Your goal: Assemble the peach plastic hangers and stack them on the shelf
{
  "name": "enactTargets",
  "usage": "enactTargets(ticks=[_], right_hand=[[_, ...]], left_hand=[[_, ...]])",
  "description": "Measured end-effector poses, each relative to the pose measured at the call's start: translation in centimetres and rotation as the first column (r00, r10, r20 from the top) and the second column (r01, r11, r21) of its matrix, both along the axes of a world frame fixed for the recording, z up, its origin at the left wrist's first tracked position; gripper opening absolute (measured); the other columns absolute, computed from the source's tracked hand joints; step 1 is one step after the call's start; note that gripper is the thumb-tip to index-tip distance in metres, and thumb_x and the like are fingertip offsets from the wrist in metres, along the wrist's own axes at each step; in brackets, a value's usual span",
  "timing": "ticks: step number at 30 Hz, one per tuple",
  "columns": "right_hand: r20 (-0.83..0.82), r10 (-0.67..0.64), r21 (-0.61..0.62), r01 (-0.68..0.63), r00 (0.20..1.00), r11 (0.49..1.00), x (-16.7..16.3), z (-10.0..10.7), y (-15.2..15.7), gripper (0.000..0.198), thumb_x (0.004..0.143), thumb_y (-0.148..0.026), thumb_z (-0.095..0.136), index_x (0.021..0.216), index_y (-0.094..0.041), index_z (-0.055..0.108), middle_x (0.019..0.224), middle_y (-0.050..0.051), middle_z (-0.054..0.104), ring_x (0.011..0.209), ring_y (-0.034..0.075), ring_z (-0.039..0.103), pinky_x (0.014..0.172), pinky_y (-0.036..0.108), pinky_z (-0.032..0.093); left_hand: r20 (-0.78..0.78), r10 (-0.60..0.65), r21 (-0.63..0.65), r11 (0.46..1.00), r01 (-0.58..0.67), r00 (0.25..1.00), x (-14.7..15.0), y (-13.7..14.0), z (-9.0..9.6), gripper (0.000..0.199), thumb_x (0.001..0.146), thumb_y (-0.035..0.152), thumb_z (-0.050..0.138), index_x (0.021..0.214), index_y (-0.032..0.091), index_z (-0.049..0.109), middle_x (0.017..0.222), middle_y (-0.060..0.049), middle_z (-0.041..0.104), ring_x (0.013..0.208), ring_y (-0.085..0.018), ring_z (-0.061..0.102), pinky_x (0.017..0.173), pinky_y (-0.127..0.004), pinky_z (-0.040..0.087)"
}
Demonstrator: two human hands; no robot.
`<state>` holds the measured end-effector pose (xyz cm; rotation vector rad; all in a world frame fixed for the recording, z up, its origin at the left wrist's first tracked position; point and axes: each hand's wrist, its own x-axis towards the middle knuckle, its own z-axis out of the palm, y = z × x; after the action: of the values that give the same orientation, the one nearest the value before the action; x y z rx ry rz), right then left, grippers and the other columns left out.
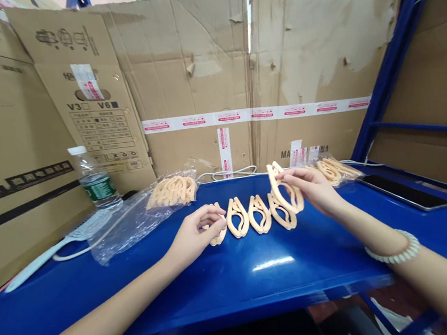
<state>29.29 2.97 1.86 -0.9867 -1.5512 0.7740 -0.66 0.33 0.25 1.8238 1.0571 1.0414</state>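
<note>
Several cream plastic folding hangers, folded into leaf-like loops, form a row on the blue tabletop. My left hand [199, 229] has its fingers curled over the leftmost folding hanger [218, 239], covering much of it. To its right lie a second folding hanger [234, 230] and a third [255, 227]. Between the thumb and fingers of my right hand [310, 185], another folding hanger [276, 188] is pinched, raised and tilted. It overlaps the rightmost hanger of the row [289, 225], partly hiding it.
A clear bag of hangers [173, 190] lies back left, another bag [331, 170] back right. Left are a water bottle [98, 184] and a pale hairbrush [55, 251]. A black phone [406, 190] rests right. Cardboard [193, 85] stands behind, with a white cable [232, 173] along its foot.
</note>
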Motion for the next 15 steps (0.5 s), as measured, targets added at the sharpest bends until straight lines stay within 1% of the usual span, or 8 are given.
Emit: enactTargets(ticks=[1, 3, 5, 8, 9, 12, 13, 15], right_hand=[[0.076, -0.081, -0.016, 0.082, 0.994, 0.996, 0.9, 0.2, 0.4, 0.032, 0.079, -0.046, 0.064, 0.089, -0.016, 0.067, 0.078, 0.004, 0.068, 0.065, 0.014, 0.062, 0.058, 0.024, 0.050], [0.294, -0.166, -0.069, 0.194, 0.941, 0.979, 2.5, 0.7, 1.0, 0.031, 0.078, -0.046, 0.063, 0.079, -0.015, 0.063, 0.060, 0.001, 0.060, 0.051, 0.011, 0.055, 0.047, 0.022, 0.044], [0.472, -0.151, -0.147, 0.246, 0.868, 0.958, 3.5, 0.9, 1.3, 0.031, 0.080, -0.045, 0.059, 0.074, -0.015, 0.059, 0.054, 0.000, 0.056, 0.047, 0.012, 0.053, 0.044, 0.022, 0.043], [0.616, -0.037, -0.277, 0.260, 0.787, 0.925, 3.8, 0.8, 1.3, 0.029, 0.084, -0.045, 0.054, 0.078, -0.016, 0.056, 0.062, 0.003, 0.059, 0.050, 0.014, 0.057, 0.045, 0.024, 0.045], [0.660, -0.004, -0.293, 0.262, 0.751, 0.919, 3.8, 0.7, 1.2, 0.029, 0.084, -0.044, 0.053, 0.082, -0.016, 0.056, 0.067, 0.004, 0.061, 0.053, 0.014, 0.058, 0.046, 0.024, 0.046], [0.779, 0.050, -0.278, 0.274, 0.625, 0.921, 4.0, 0.5, 0.9, 0.030, 0.086, -0.045, 0.052, 0.094, -0.016, 0.056, 0.077, 0.006, 0.063, 0.058, 0.014, 0.059, 0.049, 0.023, 0.046], [0.798, 0.075, -0.287, 0.267, 0.598, 0.920, 4.1, 0.5, 0.8, 0.032, 0.086, -0.046, 0.051, 0.097, -0.016, 0.055, 0.079, 0.006, 0.063, 0.059, 0.014, 0.058, 0.049, 0.023, 0.046], [0.800, 0.140, -0.339, 0.247, 0.583, 0.908, 4.4, 0.6, 0.6, 0.036, 0.088, -0.049, 0.047, 0.103, -0.016, 0.053, 0.081, 0.007, 0.063, 0.060, 0.015, 0.059, 0.048, 0.023, 0.046]], left_hand=[[-0.034, 0.003, 0.021, 1.000, -0.003, 0.999, -0.1, 0.0, -0.1, 0.030, 0.079, 0.040, 0.064, 0.098, 0.016, 0.062, 0.083, -0.005, 0.066, 0.078, -0.017, 0.062, 0.065, -0.027, 0.052], [-0.094, -0.006, 0.059, 0.998, 0.012, 0.996, -0.1, 0.0, -0.2, 0.029, 0.081, 0.040, 0.062, 0.099, 0.018, 0.062, 0.085, -0.004, 0.065, 0.080, -0.018, 0.063, 0.063, -0.026, 0.051], [-0.137, -0.016, 0.088, 0.996, 0.028, 0.990, -0.2, 0.0, -0.3, 0.027, 0.082, 0.040, 0.060, 0.100, 0.019, 0.062, 0.085, -0.003, 0.065, 0.080, -0.018, 0.063, 0.063, -0.026, 0.051], [-0.172, -0.004, 0.116, 0.993, 0.024, 0.985, -0.3, -0.1, -0.3, 0.026, 0.083, 0.040, 0.058, 0.100, 0.020, 0.062, 0.087, -0.003, 0.065, 0.081, -0.018, 0.063, 0.067, -0.027, 0.052], [-0.178, 0.002, 0.122, 0.992, 0.020, 0.984, -0.3, 0.0, -0.3, 0.026, 0.083, 0.040, 0.058, 0.100, 0.020, 0.062, 0.087, -0.003, 0.066, 0.082, -0.018, 0.064, 0.068, -0.028, 0.053], [-0.189, 0.008, 0.138, 0.990, 0.018, 0.982, -0.4, 0.1, -0.3, 0.027, 0.083, 0.039, 0.058, 0.101, 0.020, 0.062, 0.088, -0.003, 0.066, 0.081, -0.018, 0.064, 0.069, -0.028, 0.054], [-0.195, 0.008, 0.143, 0.990, 0.021, 0.981, -0.4, 0.1, -0.4, 0.026, 0.083, 0.039, 0.058, 0.101, 0.020, 0.061, 0.088, -0.003, 0.066, 0.080, -0.018, 0.064, 0.068, -0.028, 0.054], [-0.215, 0.007, 0.158, 0.987, 0.028, 0.977, -0.4, 0.2, -0.5, 0.025, 0.083, 0.038, 0.057, 0.101, 0.020, 0.061, 0.088, -0.003, 0.066, 0.080, -0.017, 0.064, 0.068, -0.027, 0.054]])
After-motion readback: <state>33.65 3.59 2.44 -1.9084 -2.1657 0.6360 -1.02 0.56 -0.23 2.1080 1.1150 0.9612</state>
